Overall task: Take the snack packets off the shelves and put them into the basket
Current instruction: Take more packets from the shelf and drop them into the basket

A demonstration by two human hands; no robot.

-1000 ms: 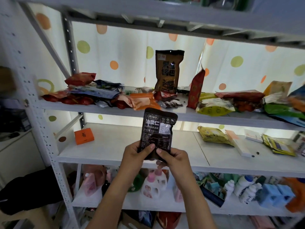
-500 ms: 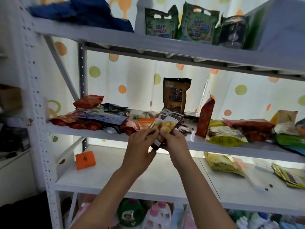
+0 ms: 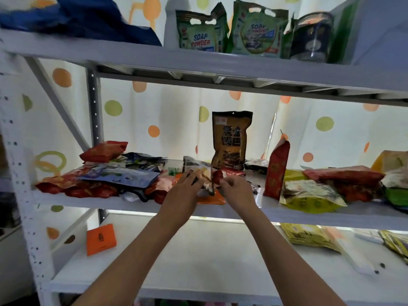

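Both hands are pinching a small dark foil snack packet (image 3: 198,175) above the middle white metal shelf (image 3: 287,212): left hand (image 3: 187,184), right hand (image 3: 234,188). Its edge is risking toppling the upright brown packet (image 3: 230,140).

At frame centre I see my left hand (image 3: 187,186) and right hand (image 3: 234,188) gripping one snack packet (image 3: 199,173) over the middle shelf (image 3: 309,215), among scattered packets. A tall brown pouch (image 3: 230,140) stands just behind; soap powder bags (image 3: 199,32) sit along the top.
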